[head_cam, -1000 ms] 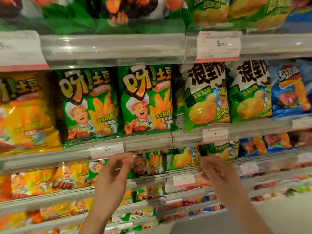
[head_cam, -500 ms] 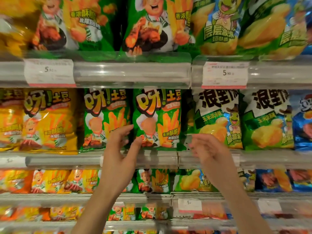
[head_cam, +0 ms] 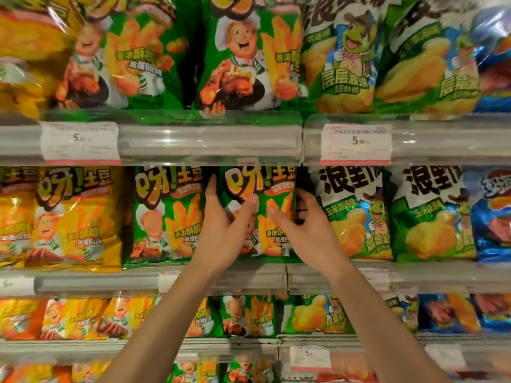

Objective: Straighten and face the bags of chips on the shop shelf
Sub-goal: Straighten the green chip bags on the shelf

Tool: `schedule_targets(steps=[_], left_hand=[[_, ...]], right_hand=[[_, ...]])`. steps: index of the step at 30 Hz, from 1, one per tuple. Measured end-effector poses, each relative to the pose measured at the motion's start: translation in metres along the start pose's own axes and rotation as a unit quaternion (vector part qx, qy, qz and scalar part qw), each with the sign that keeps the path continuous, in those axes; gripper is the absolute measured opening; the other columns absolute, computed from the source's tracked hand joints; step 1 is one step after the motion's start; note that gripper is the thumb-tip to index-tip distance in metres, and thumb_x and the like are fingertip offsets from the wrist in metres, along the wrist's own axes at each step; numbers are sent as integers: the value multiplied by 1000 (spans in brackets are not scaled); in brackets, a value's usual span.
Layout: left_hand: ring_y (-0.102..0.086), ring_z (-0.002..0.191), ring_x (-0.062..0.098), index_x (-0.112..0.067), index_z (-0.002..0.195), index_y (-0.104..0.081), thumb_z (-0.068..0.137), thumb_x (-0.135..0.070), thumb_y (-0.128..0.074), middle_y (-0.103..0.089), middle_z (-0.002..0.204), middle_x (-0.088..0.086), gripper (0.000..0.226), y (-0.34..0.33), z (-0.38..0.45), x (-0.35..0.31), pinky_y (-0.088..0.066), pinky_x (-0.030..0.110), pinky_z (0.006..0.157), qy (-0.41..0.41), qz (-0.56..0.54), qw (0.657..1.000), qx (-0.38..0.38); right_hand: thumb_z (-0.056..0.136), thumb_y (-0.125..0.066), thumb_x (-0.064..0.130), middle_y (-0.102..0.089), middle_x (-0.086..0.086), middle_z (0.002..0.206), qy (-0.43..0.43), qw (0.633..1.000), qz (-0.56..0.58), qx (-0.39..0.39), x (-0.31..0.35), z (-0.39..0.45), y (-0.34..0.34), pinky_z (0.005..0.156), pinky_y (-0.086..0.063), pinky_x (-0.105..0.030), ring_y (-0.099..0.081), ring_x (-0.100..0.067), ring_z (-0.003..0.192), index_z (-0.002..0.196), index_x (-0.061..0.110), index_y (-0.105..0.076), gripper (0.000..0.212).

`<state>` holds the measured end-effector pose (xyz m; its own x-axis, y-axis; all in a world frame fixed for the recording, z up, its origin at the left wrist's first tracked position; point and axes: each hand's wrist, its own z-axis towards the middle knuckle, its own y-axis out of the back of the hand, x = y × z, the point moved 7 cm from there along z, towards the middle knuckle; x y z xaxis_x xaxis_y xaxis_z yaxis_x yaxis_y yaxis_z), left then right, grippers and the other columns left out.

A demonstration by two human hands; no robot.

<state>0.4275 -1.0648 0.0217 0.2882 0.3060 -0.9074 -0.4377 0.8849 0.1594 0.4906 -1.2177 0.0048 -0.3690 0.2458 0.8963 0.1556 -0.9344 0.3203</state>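
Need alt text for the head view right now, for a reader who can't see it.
Both hands grip one green chip bag on the middle shelf, left hand on its left edge, right hand on its right. Yellow bags stand further left, frog-printed bags just right.

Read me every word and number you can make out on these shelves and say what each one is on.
"5.00": price tag, upper shelf rail, left.
"5.90": price tag, same rail, right.
"呀!土豆": green fries bag held between the left hand and right hand.
"香浓酥脆": same bag, lower part.
"层层波浪": turtle bag, top shelf.
"玉米浓汤味": turtle bag, middle shelf.
Small print on the tags and the lower tags: too blurred.
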Motion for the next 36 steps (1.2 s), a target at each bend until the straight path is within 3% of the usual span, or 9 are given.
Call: schedule_targets(steps=[3, 6, 9, 15, 19, 24, 29, 34, 36], left_hand=[[-57, 59, 6, -41, 145, -12, 98, -31, -61, -61, 78, 4, 69, -8, 10, 8, -48, 19, 54, 17, -48, 999, 14], [-59, 59, -6, -40, 134, -20, 97, -31, -62, -65, 76, -14, 56, -11, 11, 16, -50, 12, 58, 17, -44, 999, 6], [-60, 89, -18, -46, 124, -26, 96, -39, -61, -59, 101, -27, 45, -5, 11, 27, -49, 7, 72, 11, -19, 1000, -10], [-54, 101, -3, -25, 156, -16, 98, -47, -53, -48, 110, -22, 72, -4, 30, 25, -37, -4, 62, 35, -6, 999, -10], [-43, 119, 4, -25, 156, -16, 96, -50, -52, -45, 127, -14, 74, -4, 36, 29, -37, 14, 87, 40, -25, 999, -11], [-49, 117, 0, -28, 152, -24, 93, -44, -60, -47, 115, -31, 71, -6, 30, 29, -40, 2, 80, 33, -45, 998, -19], [-51, 95, -27, -29, 150, -26, 91, -38, -65, -49, 116, -31, 71, -8, 24, 37, -40, -4, 73, 37, -65, 997, -23], [-54, 114, 2, -35, 146, -32, 89, -62, -48, -53, 118, -26, 66, -6, 35, 29, -39, 6, 77, 49, -61, 997, -17], [-50, 111, -1, -33, 149, -31, 96, -55, -47, -45, 107, -36, 60, -9, 37, 29, -34, 6, 77, 48, -49, 997, -41]], right_hand=[[93, -66, 45, -60, 27, 104, -2, 1000, 3, 14, 0, 3, 7, 69, -50, -6, -57, 24, 87, 122, 42, -43, 37], [94, -65, 45, -65, 19, 114, -16, 999, 13, 24, -5, 5, 7, 81, -56, -17, -63, 12, 95, 127, 39, -49, 38], [91, -62, 57, -62, 17, 124, -15, 999, 25, 30, -5, 6, 1, 88, -52, -21, -61, 3, 108, 135, 41, -44, 50], [95, -47, 63, -51, 26, 115, -15, 998, 56, 0, 6, 22, -12, 96, -34, -23, -49, -3, 115, 147, 34, -32, 62], [96, -48, 59, -50, 31, 111, -10, 997, 69, -23, 4, 26, -16, 91, -35, -18, -51, -3, 112, 141, 36, -36, 52], [96, -52, 57, -57, 27, 120, 5, 995, 84, -55, -1, 18, -10, 84, -38, -10, -53, 10, 110, 132, 43, -41, 40], [96, -56, 52, -59, 28, 121, 5, 993, 99, -68, -6, 11, -6, 84, -42, -8, -53, 19, 106, 141, 38, -41, 50], [98, -56, 45, -57, 19, 124, 1, 991, 95, -92, -4, 21, -2, 98, -39, -25, -54, -2, 115, 145, 31, -39, 52], [98, -55, 45, -54, 14, 129, 4, 991, 80, -103, -5, 25, -3, 98, -35, -24, -50, -7, 119, 146, 28, -38, 54]])
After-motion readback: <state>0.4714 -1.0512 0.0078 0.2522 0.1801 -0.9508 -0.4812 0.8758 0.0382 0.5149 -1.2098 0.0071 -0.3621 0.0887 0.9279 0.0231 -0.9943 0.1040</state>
